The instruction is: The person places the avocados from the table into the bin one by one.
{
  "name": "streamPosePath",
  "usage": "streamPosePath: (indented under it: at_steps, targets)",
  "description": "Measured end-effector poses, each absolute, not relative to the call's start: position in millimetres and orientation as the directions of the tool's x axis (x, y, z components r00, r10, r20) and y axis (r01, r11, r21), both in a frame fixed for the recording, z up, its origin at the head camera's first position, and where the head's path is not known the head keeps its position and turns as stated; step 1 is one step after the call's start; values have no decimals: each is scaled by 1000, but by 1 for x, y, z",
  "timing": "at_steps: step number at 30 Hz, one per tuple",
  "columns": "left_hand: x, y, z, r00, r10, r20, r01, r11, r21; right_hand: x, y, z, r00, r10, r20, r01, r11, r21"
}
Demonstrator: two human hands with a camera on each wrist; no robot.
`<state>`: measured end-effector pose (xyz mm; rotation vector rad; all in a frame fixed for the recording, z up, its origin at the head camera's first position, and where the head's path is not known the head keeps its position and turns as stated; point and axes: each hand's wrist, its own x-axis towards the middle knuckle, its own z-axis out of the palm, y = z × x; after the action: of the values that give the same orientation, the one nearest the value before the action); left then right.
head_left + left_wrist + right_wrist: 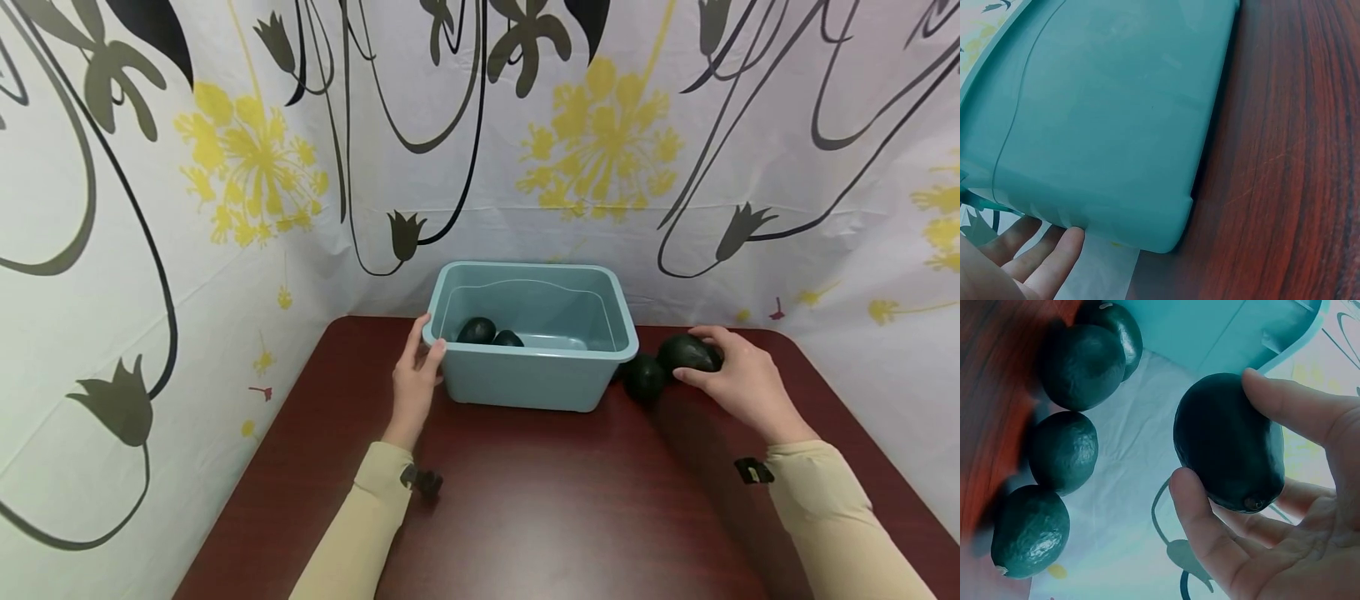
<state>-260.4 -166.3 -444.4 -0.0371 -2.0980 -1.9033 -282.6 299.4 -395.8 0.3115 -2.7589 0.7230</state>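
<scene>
A light blue plastic bin [525,379] stands toward the far edge of the table. My left hand [412,383] grips its left rim at the near corner, thumb on the rim and fingers along the side wall, as the left wrist view also shows. Two dark green avocados [477,330] lie inside the bin at the left, partly hidden by its front wall. To the right of the bin, my right hand [742,375] holds another avocado [1229,444] between thumb and fingers. Several more avocados [1063,453] rest on the table beside the bin, mostly hidden in the head view.
The dark red wood-grain table [555,500] has rounded far corners. Behind it and along both sides hangs a white cloth [465,183] with yellow and grey flower prints, close to the bin's far side.
</scene>
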Motion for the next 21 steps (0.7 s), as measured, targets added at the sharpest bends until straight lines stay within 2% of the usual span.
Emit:
streamPosePath:
  at_steps: [9, 21]
  targets:
    - [-262, -168, -445, -959, -172, 224, 210, 99, 973, -280, 295, -388, -926, -160, 343, -310, 841, -443]
    - [-282, -171, -474, -951, -199, 235, 216, 113, 970, -274, 288, -374, -914, -170, 368, -330, 839, -433]
